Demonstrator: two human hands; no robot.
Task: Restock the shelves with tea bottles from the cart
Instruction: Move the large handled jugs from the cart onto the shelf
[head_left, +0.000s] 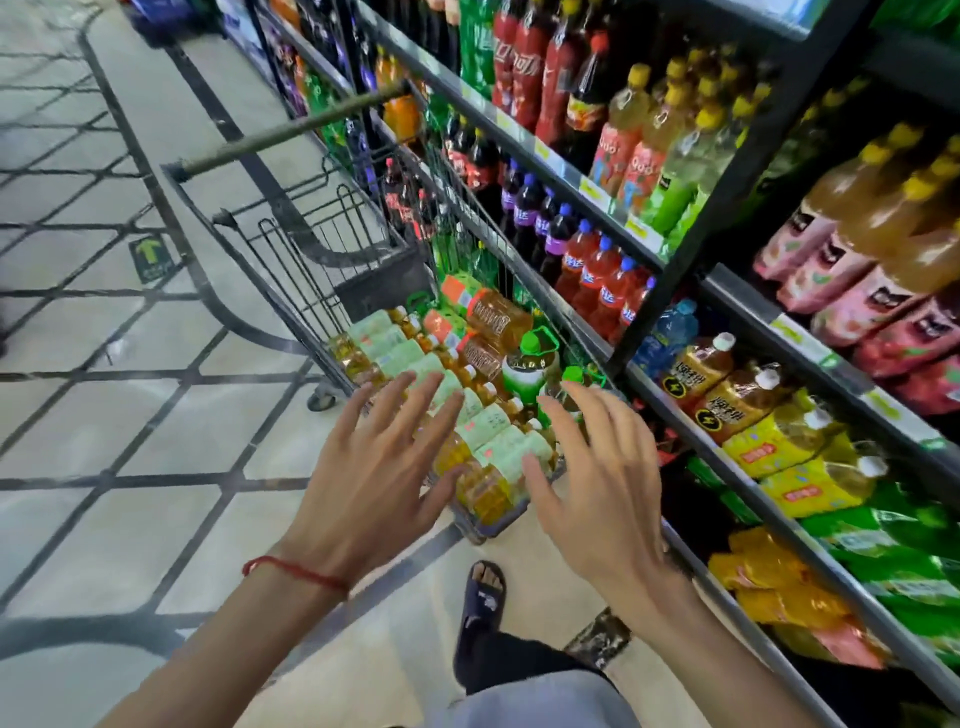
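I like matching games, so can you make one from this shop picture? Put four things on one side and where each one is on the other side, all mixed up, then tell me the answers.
Things:
1. red string
2. tea bottles
3. green arrow sticker
4. dark sandal

Places:
A. on the floor tiles, left of the cart
B. on a foot
C. around the wrist of the left hand
D. lying in the cart

Pairs: 1-C, 2-D, 3-A, 4-B.
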